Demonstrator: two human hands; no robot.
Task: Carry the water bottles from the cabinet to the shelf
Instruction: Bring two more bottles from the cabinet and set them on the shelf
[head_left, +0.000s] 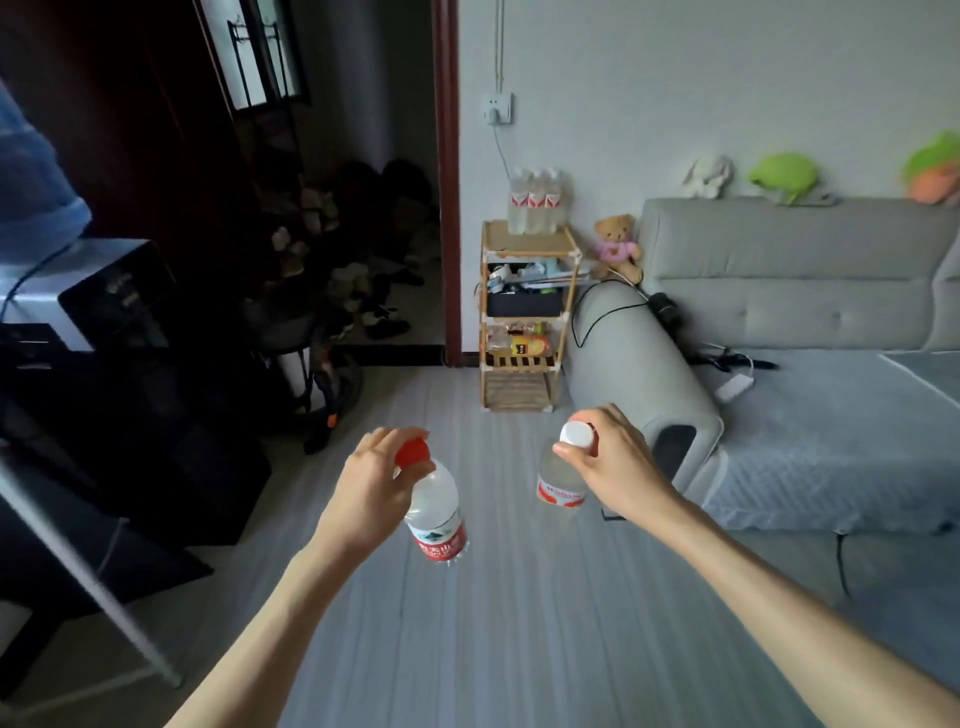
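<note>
Two bare arms stretched forward over a grey striped floor (519, 623). Left hand (371, 486) clenched around the neck of a red-capped bottle (434, 512), fingers (387, 441) curled over the cap, bottle hanging tilted with its red label low and toward the right. Right hand (608, 454) gripping a white-capped bottle (558, 480) by its top, fingers closed around the cap, bottle hanging nearly upright with a red-and-white label. Both bottles in the air, apart from each other, near the viewer. Farther ahead, against the white wall, a small wooden shelf (524, 317) with three more bottles (537, 202) standing close together on its top level and clutter on the levels below. Just right of the shelf, a grey sofa (779, 291) with a teddy bear (618, 247) on its armrest. Dark doorway at far left.
</note>
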